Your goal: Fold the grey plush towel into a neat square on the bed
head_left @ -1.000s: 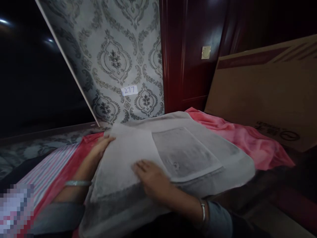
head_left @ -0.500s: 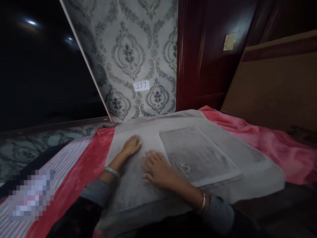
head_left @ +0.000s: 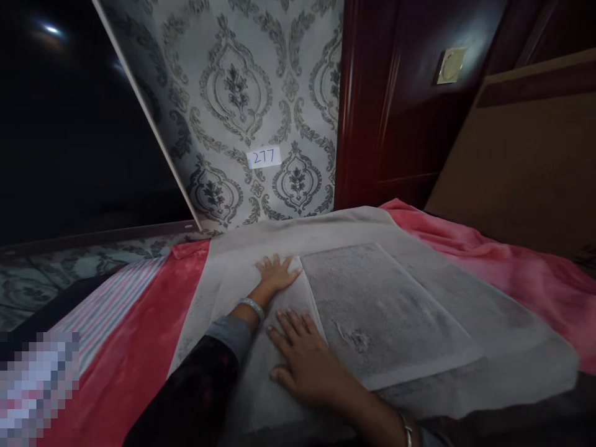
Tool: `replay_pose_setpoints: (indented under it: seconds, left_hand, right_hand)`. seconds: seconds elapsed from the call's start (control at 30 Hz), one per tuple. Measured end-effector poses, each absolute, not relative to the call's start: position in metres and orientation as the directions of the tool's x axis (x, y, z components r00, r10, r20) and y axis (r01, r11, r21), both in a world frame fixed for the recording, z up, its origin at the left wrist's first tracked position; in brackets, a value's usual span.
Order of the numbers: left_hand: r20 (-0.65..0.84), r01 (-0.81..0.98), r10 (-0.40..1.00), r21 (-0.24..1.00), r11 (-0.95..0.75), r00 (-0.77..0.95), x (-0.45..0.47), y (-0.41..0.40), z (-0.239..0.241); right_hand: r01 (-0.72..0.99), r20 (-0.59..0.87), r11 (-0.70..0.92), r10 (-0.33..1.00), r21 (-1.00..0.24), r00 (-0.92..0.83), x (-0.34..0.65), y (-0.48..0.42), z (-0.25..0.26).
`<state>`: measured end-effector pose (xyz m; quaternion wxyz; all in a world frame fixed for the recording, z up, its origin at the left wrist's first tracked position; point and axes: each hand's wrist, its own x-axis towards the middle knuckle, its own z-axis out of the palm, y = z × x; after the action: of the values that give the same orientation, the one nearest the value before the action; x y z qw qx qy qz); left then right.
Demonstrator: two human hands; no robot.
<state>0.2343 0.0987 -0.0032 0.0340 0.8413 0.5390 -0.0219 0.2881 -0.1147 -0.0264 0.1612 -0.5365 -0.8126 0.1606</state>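
A grey cloth (head_left: 507, 329) is spread out flat before me. On it lies a rectangular, towel-like grey piece (head_left: 395, 298) with pale borders and a small rumpled patch at its near left part. My left hand (head_left: 278, 273) rests palm down with fingers spread, its thumb close to the far left corner of that piece. Nearer to me, my right hand (head_left: 310, 357) lies flat and open over the cloth beside the rectangle's left edge. Neither hand grips anything.
Red fabric (head_left: 186, 292) borders the grey cloth on the left, and a pink-red blanket (head_left: 503, 267) on the right. Striped fabric (head_left: 109, 304) lies further left. A dark screen (head_left: 84, 136), patterned wall (head_left: 237, 93) and brown cardboard (head_left: 526, 161) stand behind.
My left hand has moved right across the cloth, up to the rectangular piece's corner, with its fingers spreading. My right hand sits lower in view, still flat. The view has shifted slightly.
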Motion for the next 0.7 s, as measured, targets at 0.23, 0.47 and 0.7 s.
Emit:
replay_pose_setpoints:
  seconds: [0.23,0.47,0.7]
  left_hand:
    - [-0.051,0.91,0.915,0.137,-0.391,0.4,0.249,0.116,-0.012]
    - [-0.059,0.867,0.883,0.227,-0.443,0.466,0.228,0.12,0.011]
    - [-0.037,0.888,0.893,0.129,-0.441,0.449,0.142,0.087,0.037]
  right_hand:
    - [0.818,0.107,0.379,0.922,-0.432,-0.371,0.291,-0.155,-0.036]
    - [0.832,0.071,0.377,0.921,-0.406,-0.382,0.301,-0.178,-0.035]
    - [0.842,0.21,0.408,0.912,-0.354,-0.353,0.306,-0.111,0.015]
